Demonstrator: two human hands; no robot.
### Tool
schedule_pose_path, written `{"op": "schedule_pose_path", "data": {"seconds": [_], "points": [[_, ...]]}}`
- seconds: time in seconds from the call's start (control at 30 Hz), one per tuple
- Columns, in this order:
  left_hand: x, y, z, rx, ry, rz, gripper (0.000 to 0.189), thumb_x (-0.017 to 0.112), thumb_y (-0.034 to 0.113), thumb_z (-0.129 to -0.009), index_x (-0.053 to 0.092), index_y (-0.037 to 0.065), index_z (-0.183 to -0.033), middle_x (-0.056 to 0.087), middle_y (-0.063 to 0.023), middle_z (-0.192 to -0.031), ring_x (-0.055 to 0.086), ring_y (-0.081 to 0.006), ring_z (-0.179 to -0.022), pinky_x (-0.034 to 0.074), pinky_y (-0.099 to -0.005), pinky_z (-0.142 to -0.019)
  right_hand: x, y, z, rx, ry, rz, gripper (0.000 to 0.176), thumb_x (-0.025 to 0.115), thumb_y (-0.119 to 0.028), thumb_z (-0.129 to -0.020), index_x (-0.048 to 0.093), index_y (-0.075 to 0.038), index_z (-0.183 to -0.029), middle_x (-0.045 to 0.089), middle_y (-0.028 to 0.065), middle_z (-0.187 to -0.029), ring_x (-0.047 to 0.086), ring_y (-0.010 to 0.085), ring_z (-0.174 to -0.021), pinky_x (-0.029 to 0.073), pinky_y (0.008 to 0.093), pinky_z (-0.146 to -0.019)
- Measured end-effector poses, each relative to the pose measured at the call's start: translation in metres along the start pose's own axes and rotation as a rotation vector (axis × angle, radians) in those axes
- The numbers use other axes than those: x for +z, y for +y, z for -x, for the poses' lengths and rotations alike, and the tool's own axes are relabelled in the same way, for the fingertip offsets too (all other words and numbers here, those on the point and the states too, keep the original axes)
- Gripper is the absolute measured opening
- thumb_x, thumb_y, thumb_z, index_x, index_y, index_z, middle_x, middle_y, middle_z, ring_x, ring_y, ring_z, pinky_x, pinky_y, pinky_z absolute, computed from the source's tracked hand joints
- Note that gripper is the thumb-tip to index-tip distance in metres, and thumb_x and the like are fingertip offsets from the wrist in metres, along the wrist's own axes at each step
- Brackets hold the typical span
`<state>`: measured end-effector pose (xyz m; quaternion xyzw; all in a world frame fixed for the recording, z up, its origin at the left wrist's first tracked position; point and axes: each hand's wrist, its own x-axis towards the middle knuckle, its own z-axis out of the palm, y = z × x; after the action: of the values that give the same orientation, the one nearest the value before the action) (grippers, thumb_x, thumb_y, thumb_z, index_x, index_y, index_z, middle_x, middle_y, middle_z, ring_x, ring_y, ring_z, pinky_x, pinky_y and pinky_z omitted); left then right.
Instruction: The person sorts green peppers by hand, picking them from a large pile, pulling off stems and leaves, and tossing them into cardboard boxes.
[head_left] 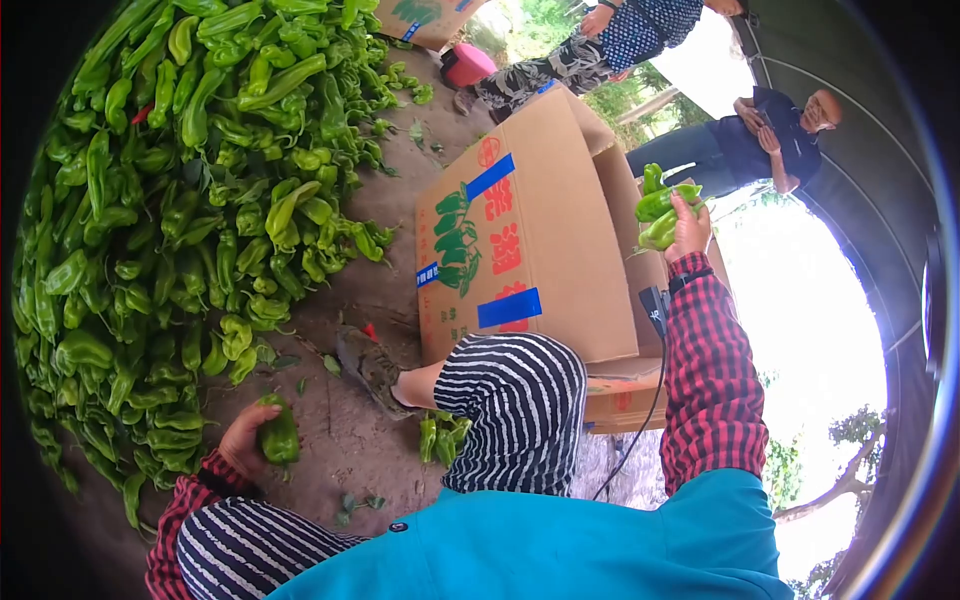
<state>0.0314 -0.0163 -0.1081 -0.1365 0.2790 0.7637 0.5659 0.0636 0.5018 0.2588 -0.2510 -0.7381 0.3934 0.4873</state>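
The left hand [243, 442] was closed round one green pepper [279, 436] at the edge of the pile [150, 200] — the right hand [690, 228] clutched several peppers [658, 208] above the cardboard box [540, 270].

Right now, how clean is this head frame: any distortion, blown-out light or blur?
Head view: heavy fisheye bending with a black vignette round the edges; daylight past the right hand and its bunch of peppers is blown out white; the pepper pile and cardboard box are evenly lit and sharp; the left hand gripping a single pepper shows no blur.
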Motion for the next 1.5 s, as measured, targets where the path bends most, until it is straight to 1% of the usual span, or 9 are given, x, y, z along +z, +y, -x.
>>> {"op": "schedule_pose_path", "data": {"seconds": [0.23,0.67,0.93,1.07,1.13,1.2,1.27,1.33,1.5], "points": [[-0.005,0.0,-0.003,-0.009,0.023,0.0,0.022,0.057,0.015,-0.076,0.054,0.006,-0.095,0.058,-0.006,-0.081,0.059,-0.0198,-0.073,0.051,-0.0366,-0.067,-0.017,0.017,-0.01,0.138,-0.091,0.136,0.031,0.07,-0.005,-0.071,0.049,-0.006,-0.093,0.054,0.0053,-0.083,0.056,0.0164,-0.075,0.047,0.0311,-0.065],[-0.001,-0.001,0.001,0.018,-0.002,-0.027,0.029,0.059,0.018,-0.073,0.053,0.004,-0.098,0.059,-0.0086,-0.081,0.06,-0.0251,-0.07,0.051,-0.0392,-0.066,-0.027,-0.003,0.026,0.18,-0.131,0.207,0.023,0.065,-0.011,-0.074,0.045,-0.011,-0.085,0.049,0.0009,-0.079,0.048,0.0122,-0.074,0.04,0.0279,-0.066],[0.001,-0.003,-0.002,-0.023,0.027,-0.027,0.029,0.059,0.02,-0.073,0.053,0.006,-0.098,0.059,-0.0082,-0.083,0.059,-0.0254,-0.073,0.05,-0.0398,-0.066,-0.05,-0.031,0.054,0.34,-0.079,-0.042,0.027,0.063,-0.005,-0.076,0.042,-0.01,-0.092,0.052,0.0072,-0.075,0.056,0.02,-0.056,0.05,0.0384,-0.05],[0.006,-0.005,0.001,-0.063,0.009,-0.038,0.029,0.059,0.02,-0.073,0.053,0.007,-0.097,0.059,-0.008,-0.083,0.059,-0.0251,-0.073,0.05,-0.0396,-0.066,-0.113,-0.038,0.065,0.342,-0.18,-0.05,0.024,0.061,-0.011,-0.078,0.042,-0.01,-0.093,0.053,0.0072,-0.075,0.056,0.0196,-0.061,0.05,0.0398,-0.055],[0.007,-0.006,0.001,-0.061,0.074,0.025,0.028,0.059,0.02,-0.073,0.054,0.008,-0.097,0.059,-0.0078,-0.083,0.059,-0.0245,-0.073,0.049,-0.0388,-0.066,-0.147,-0.061,0.085,0.79,-0.341,-0.306,0.023,0.058,-0.017,-0.08,0.043,-0.009,-0.096,0.054,0.0082,-0.078,0.057,0.0212,-0.068,0.05,0.0422,-0.061],[0.003,-0.007,0.0,-0.049,0.102,0.04,0.028,0.059,0.022,-0.073,0.054,0.009,-0.097,0.059,-0.0072,-0.083,0.058,-0.0239,-0.075,0.049,-0.0385,-0.068,-0.183,-0.057,0.113,0.721,-0.479,-0.211,0.025,0.055,-0.021,-0.08,0.045,-0.008,-0.098,0.054,0.009,-0.082,0.056,0.0221,-0.075,0.049,0.0422,-0.069],[0.001,-0.006,-0.002,0.014,0.077,0.082,0.024,0.055,0.025,-0.076,0.057,0.009,-0.094,0.06,-0.0075,-0.085,0.058,-0.0254,-0.077,0.047,-0.0417,-0.073,-0.201,-0.055,0.144,0.852,-0.597,-0.169,0.023,0.056,-0.014,-0.079,0.046,-0.007,-0.098,0.054,0.0099,-0.085,0.056,0.0237,-0.078,0.048,0.04,-0.073],[0.006,-0.004,-0.004,0.02,0.011,0.135,0.024,0.051,0.023,-0.078,0.056,0.008,-0.096,0.06,-0.0075,-0.088,0.057,-0.0252,-0.082,0.045,-0.0416,-0.077,-0.236,-0.012,0.167,1.012,-0.466,0.015,0.022,0.056,-0.01,-0.078,0.047,-0.006,-0.098,0.053,0.0091,-0.087,0.055,0.0229,-0.082,0.047,0.0422,-0.077],[0.005,-0.003,-0.003,0.066,-0.097,0.197,0.027,0.044,0.024,-0.086,0.053,0.005,-0.102,0.058,-0.0092,-0.099,0.054,-0.0263,-0.095,0.038,-0.0444,-0.09,-0.259,0.058,0.193,1.0,-0.318,0.345,0.027,0.053,-0.003,-0.077,0.049,-0.009,-0.104,0.05,0.0017,-0.093,0.053,0.0162,-0.083,0.044,0.0401,-0.071]]}}
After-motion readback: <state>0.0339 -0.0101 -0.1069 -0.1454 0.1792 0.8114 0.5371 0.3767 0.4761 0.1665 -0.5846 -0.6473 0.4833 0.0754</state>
